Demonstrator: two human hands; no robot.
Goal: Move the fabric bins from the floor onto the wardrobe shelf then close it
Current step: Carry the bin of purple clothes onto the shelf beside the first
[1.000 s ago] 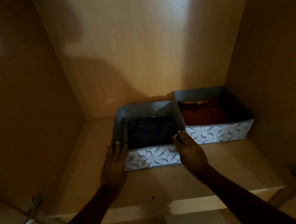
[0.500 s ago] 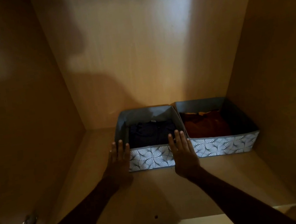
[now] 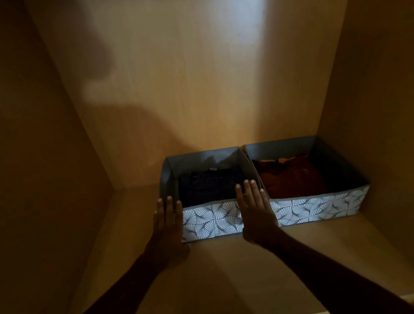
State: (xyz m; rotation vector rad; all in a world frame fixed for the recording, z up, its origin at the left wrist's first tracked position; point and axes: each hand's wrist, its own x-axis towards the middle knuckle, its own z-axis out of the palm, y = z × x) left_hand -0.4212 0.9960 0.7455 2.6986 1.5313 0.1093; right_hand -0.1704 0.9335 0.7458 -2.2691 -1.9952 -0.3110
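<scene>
Your left hand [image 3: 166, 225] and right hand [image 3: 255, 211] press flat, fingers straight, against the soft grey leaf-print fabric bin [image 3: 212, 222]; push low, it may bend.

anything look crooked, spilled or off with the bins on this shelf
Nothing stands out. The left bin and right bin sit upright, side by side on the shelf, fronts roughly level. Dark clothes and rust clothes lie folded inside, nothing spilled. The left hand and right hand rest flat against the left bin's front corners.
</scene>
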